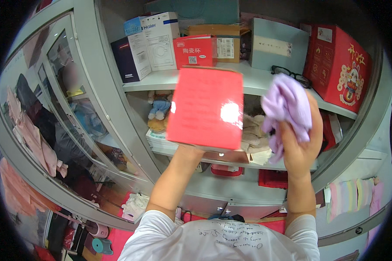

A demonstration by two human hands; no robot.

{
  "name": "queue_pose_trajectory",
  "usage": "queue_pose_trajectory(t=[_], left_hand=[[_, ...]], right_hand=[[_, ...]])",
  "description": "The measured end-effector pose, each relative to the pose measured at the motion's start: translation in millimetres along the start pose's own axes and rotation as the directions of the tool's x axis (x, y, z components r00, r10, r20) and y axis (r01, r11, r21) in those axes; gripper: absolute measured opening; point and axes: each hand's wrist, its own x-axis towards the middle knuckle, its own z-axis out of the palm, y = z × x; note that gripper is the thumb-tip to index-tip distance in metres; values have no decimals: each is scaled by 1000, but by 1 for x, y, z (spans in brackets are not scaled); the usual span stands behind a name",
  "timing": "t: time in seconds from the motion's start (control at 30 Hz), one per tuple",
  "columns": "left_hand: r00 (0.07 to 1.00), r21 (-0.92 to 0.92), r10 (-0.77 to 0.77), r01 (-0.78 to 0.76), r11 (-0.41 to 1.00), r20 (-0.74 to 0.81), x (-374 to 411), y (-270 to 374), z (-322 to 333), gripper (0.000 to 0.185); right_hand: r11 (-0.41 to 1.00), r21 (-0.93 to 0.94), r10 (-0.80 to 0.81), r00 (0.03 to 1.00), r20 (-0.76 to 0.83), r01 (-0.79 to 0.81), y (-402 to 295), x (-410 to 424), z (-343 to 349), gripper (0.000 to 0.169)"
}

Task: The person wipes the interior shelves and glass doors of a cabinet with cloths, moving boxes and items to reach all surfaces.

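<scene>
A glossy red cardboard box point(205, 107) is held up before the cabinet, on my left hand point(191, 149), whose fingers are hidden behind and under it. Level with it on the right, my right hand point(302, 143) grips a crumpled lilac cloth point(289, 107), thumb in front. Both are in front of the metal shelves point(163, 83). Behind the cloth, a pair of black-framed glasses point(290, 74) lies on the upper shelf.
The upper shelf bears a Haier box point(160, 42), a smaller red box point(194, 50), a pale blue box point(279, 45) and a large red box point(338, 65). Lower down are a plush toy point(159, 107) and beige fabric point(254, 133). An open glass door point(85, 107) stands left.
</scene>
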Motion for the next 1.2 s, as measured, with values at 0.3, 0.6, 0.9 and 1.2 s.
queue_pose_trajectory(t=[0.3, 0.6, 0.9, 1.2], left_hand=[[987, -196, 132, -111, 974, 94, -28, 22, -11, 65], [437, 722, 726, -682, -117, 531, 18, 62, 45, 70], [341, 710, 705, -625, -324, 622, 85, 37, 35, 81], [648, 784, 673, -600, 162, 357, 68, 28, 24, 142]], right_hand=[[978, 121, -199, 942, 269, 172, -4, -56, 2, 29], [994, -99, 38, 999, 2, -38, 14, -63, -33, 45], [894, -299, -313, 943, 116, 334, 19, 35, -30, 57], [830, -421, -235, 914, 331, 366, 21, 121, 4, 46]])
